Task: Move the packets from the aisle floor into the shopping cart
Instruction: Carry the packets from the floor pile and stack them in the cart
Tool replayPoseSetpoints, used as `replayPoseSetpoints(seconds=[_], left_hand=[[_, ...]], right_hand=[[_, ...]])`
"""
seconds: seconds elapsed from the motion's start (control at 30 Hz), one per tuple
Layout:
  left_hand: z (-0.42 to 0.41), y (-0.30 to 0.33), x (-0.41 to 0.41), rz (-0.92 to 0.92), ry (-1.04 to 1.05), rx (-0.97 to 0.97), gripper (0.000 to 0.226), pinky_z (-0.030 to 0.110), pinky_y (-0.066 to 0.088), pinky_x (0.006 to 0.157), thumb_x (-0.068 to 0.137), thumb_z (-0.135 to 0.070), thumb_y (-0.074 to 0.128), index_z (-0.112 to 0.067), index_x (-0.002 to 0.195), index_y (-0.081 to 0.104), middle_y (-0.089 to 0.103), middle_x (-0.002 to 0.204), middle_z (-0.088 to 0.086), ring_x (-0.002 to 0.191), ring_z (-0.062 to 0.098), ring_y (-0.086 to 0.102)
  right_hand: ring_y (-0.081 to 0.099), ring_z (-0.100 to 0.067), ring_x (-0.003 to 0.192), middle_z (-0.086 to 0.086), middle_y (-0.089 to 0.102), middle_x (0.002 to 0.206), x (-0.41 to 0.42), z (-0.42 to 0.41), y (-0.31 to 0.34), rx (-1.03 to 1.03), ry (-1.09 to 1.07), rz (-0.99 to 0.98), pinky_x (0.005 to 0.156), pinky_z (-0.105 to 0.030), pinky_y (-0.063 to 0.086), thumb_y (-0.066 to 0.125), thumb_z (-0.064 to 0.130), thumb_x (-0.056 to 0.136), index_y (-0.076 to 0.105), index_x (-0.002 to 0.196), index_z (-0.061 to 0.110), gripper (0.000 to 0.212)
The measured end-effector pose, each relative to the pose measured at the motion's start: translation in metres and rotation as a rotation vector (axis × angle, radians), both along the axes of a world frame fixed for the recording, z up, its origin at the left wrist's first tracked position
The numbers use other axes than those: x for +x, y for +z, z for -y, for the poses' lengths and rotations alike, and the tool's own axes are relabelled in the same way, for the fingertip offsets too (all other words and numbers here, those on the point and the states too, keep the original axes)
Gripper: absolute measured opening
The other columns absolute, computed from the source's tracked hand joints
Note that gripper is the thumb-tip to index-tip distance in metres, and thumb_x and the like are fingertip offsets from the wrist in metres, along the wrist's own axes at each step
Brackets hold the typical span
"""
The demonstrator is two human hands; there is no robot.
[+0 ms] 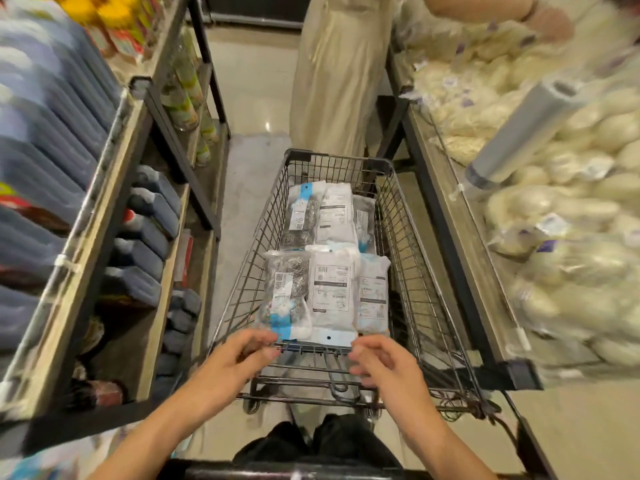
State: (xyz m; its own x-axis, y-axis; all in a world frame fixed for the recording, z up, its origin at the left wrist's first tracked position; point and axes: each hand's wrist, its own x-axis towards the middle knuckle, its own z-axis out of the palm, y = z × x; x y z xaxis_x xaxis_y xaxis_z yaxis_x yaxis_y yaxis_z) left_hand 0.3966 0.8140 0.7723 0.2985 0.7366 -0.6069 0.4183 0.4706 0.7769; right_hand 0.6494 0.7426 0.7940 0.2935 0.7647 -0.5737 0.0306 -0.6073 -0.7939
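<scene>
A black wire shopping cart (412, 244) stands in the aisle in front of me. Several clear packets lie flat in its basket in two rows: a scourer packet (289, 289) at near left, a white packet (332, 289) in the middle, another white packet (373, 292) at near right, and more packets (334, 216) behind them. My left hand (235, 362) hovers at the near edge of the basket with loosely curled fingers, holding nothing. My right hand (384, 365) hovers beside it in the same way, also without anything in it.
A shelf unit (114, 209) with dark bottles stands close on the left. On the right is a display bin (561, 237) of pale bagged goods with a plastic bag roll (523, 133). A person in a beige garment (339, 74) stands just beyond the cart.
</scene>
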Motion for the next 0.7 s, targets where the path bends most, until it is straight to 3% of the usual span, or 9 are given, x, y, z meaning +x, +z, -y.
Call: replayPoseSetpoints(seconds=[0.2, 0.33, 0.53, 0.7], left_hand=[[0.021, 0.024, -0.016, -0.038, 0.071, 0.096, 0.017, 0.008, 0.049, 0.081, 0.101, -0.026, 0.064, -0.035, 0.113, 0.072, 0.073, 0.114, -0.018, 0.103, -0.002, 0.067], [0.044, 0.029, -0.017, -0.103, 0.202, 0.132, 0.017, 0.028, 0.054, 0.091, 0.102, -0.031, 0.062, -0.040, 0.113, 0.071, 0.075, 0.113, -0.006, 0.102, 0.006, 0.070], [0.076, 0.047, -0.003, -0.190, 0.326, 0.202, 0.018, 0.039, 0.052, 0.102, 0.100, -0.044, 0.061, -0.051, 0.116, 0.066, 0.069, 0.113, -0.017, 0.112, 0.002, 0.065], [0.119, 0.065, 0.020, -0.250, 0.577, 0.279, 0.020, 0.026, 0.054, 0.093, 0.102, -0.038, 0.061, -0.049, 0.118, 0.063, 0.069, 0.113, -0.018, 0.105, -0.001, 0.065]], right_hand=[[0.077, -0.014, 0.083, -0.002, 0.080, 0.097, 0.006, -0.008, 0.020, 0.024, 0.066, -0.020, 0.087, -0.037, 0.057, 0.068, 0.019, 0.098, 0.075, 0.101, 0.019, 0.008], [0.076, -0.015, 0.083, 0.000, 0.079, 0.096, 0.015, -0.015, 0.022, 0.022, 0.183, -0.037, 0.083, -0.035, 0.058, 0.068, 0.021, 0.098, 0.075, 0.100, 0.022, 0.007], [0.075, -0.018, 0.087, -0.004, 0.077, 0.098, 0.030, -0.026, 0.020, 0.050, 0.522, -0.064, 0.082, -0.032, 0.056, 0.071, 0.017, 0.096, 0.077, 0.089, 0.035, 0.020], [0.075, -0.014, 0.090, 0.002, 0.079, 0.100, 0.023, -0.046, 0.032, 0.074, 0.802, -0.128, 0.076, -0.021, 0.056, 0.068, 0.018, 0.097, 0.075, 0.098, 0.027, 0.011]])
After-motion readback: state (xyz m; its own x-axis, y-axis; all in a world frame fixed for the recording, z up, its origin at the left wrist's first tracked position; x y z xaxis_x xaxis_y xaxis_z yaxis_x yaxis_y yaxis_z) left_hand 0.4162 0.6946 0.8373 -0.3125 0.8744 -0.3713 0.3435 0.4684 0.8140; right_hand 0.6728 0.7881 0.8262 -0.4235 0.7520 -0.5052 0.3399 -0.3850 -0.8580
